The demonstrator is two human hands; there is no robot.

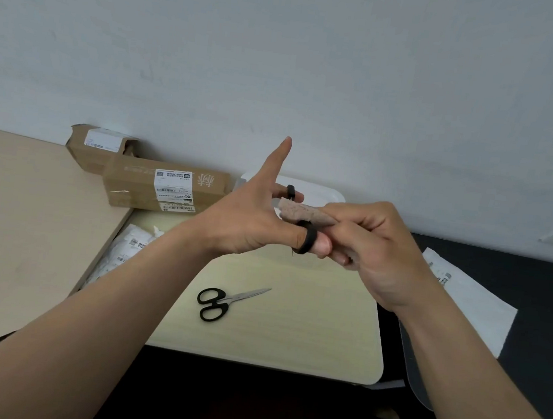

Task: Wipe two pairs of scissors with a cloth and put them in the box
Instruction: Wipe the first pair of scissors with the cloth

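Note:
My left hand [249, 220] holds a pair of black-handled scissors [307, 242], thumb through one black ring and a finger through the other, index finger pointing up. My right hand [370, 251] pinches a brownish cloth [304, 212] folded around the blades, which are hidden inside it. A second pair of black-handled scissors [223, 301] lies closed on the pale small table [305, 333], tips pointing up-right. A white box [318, 190] sits behind my hands, mostly covered by them.
Two brown cardboard parcels [164, 186] stand against the wall at the back left. White plastic mail bags lie at the left [118, 253] and right [472, 293]. A beige desk [26, 215] lies left, a dark surface [536, 273] right.

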